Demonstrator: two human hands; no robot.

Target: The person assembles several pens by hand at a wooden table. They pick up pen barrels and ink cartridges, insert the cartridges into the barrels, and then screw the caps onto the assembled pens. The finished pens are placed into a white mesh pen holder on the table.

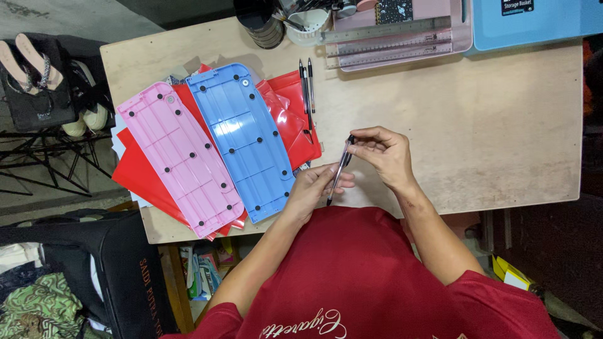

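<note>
Both my hands hold one clear ballpoint pen (340, 168) with a black cap above the near edge of the wooden table (477, 132). My left hand (314, 188) grips the pen's lower barrel. My right hand (383, 154) pinches the black top end. To the left lie a blue plastic case (242, 138) and a pink plastic case (179, 157), both flat, on red plastic sheets (292, 113). Two black pens (308, 88) lie on the table just beyond my hands.
Metal rulers (396, 41) rest on a pink tray at the back, beside a light blue box (534, 25). A black cup (260, 22) and a white holder stand at the far edge. Sandals on a black stand (38, 81) are off the table's left.
</note>
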